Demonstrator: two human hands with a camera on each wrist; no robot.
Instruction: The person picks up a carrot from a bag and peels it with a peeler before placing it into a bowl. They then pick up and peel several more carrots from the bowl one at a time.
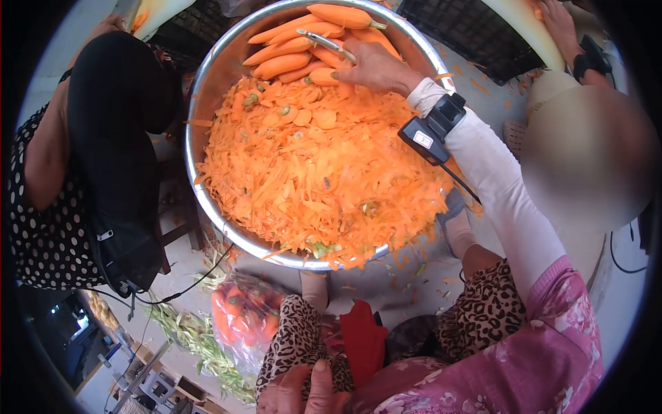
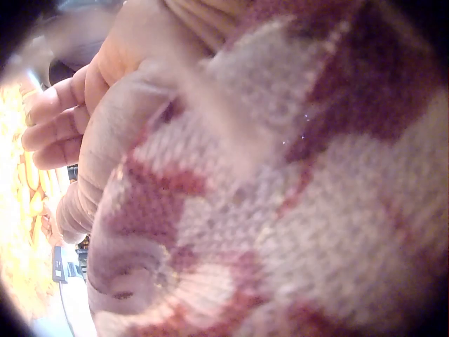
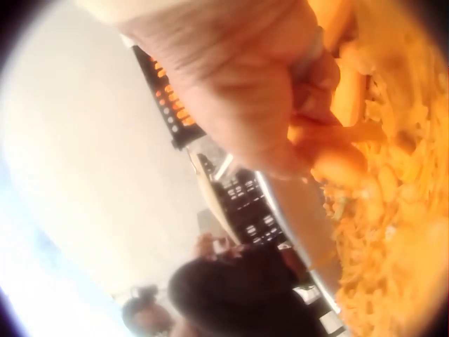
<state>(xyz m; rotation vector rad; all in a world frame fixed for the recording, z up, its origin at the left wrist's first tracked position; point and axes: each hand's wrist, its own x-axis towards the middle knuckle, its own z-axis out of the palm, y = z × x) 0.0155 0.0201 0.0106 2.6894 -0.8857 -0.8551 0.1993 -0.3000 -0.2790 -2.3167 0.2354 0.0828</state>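
Observation:
A large metal basin [image 1: 195, 169] holds a heap of orange carrot shavings [image 1: 310, 179], with peeled carrots [image 1: 283, 65] lying along its far side. My right hand [image 1: 378, 67] is over these carrots and grips a slim silver peeler [image 1: 327, 44], which points away to the left. In the right wrist view the right hand's [image 3: 238, 91] fingers are curled, close over an orange carrot [image 3: 340, 165]. Low in the head view, my left hand [image 1: 303, 392] is by my lap and holds nothing. The left wrist view shows the left hand's fingers [image 2: 59, 130] extended.
People sit on both sides of the basin, one in a dotted top [image 1: 52, 228], one under a pale hat [image 1: 586, 145]. Dark crates [image 1: 455, 34] stand beyond the rim. A plastic bag of carrots [image 1: 245, 314] and green leaves [image 1: 200, 341] lie on the floor by my leg.

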